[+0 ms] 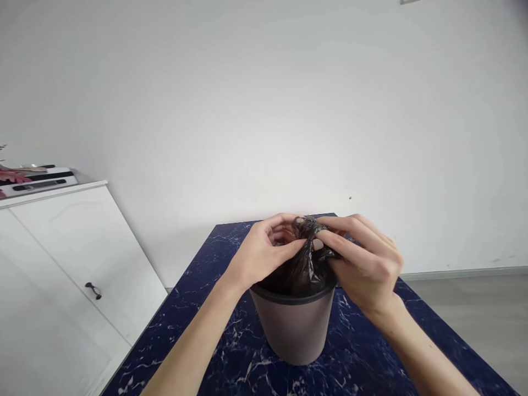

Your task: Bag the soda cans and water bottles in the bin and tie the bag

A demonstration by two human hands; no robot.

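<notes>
Over the bin (293, 330), my left hand (259, 250) at ten o'clock and right hand (369, 261) at two pinch the bunched black bag (306, 267).

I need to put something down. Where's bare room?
Bare table shows between the bin and either forearm, and outside both forearms toward the table's edges. It's crowded over the bin, where left hand and right hand hold the black bag.

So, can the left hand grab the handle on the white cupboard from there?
Probably not: the left hand is pinching the black bag, and the black handle looks too far off, out past the left edge of the blue table.
</notes>
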